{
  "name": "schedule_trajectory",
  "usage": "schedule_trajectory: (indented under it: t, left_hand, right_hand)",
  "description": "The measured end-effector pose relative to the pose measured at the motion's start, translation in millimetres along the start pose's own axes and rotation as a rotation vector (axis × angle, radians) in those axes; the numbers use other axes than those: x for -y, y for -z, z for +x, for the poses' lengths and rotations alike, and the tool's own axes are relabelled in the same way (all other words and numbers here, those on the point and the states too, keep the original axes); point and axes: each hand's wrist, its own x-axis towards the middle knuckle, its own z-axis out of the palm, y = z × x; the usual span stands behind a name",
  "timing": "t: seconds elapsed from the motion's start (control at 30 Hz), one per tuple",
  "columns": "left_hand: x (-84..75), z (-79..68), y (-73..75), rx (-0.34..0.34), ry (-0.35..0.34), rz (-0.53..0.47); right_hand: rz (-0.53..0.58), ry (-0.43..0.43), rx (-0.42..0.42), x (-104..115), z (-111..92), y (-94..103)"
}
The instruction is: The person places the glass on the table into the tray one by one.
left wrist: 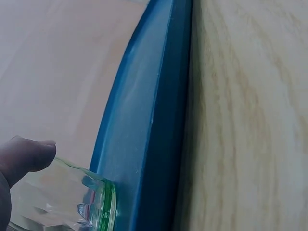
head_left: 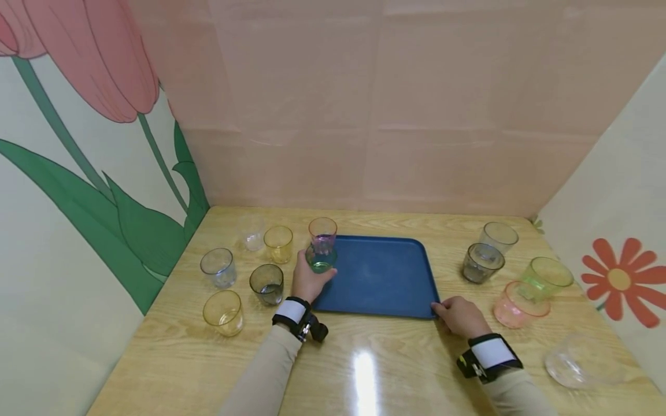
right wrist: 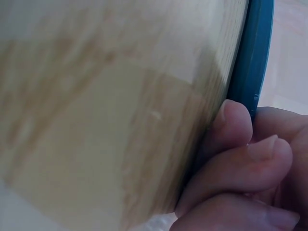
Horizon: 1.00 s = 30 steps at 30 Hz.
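Observation:
My left hand [head_left: 310, 279] grips a clear green glass [head_left: 321, 263] at the left side of the blue tray [head_left: 385, 271]. In the left wrist view, the thumb [left wrist: 29, 155] lies on the side of that glass, and its green base is close over the tray's surface. A pink-purple glass [head_left: 323, 230] stands just behind it, near the tray's back left corner. My right hand [head_left: 460, 316] pinches the tray's front right corner, its curled fingers [right wrist: 245, 166] against the blue rim in the right wrist view.
Left of the tray stand several glasses, among them a dark grey glass [head_left: 267, 286] and an amber one [head_left: 224, 314]. To the right are more, including a smoky glass [head_left: 482, 263], a pink glass [head_left: 512, 309] and a clear glass [head_left: 569, 367]. A wall [head_left: 364, 115] rises behind the table.

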Motion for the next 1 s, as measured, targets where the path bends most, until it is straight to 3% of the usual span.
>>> schedule_trajectory:
  t: [1.0]
  left_hand:
    - [-2.2,8.7,-4.9,-0.027,0.038,0.024]
  right_hand:
    - [-0.005,-0.001,-0.018,2.1,-1.4,0.1]
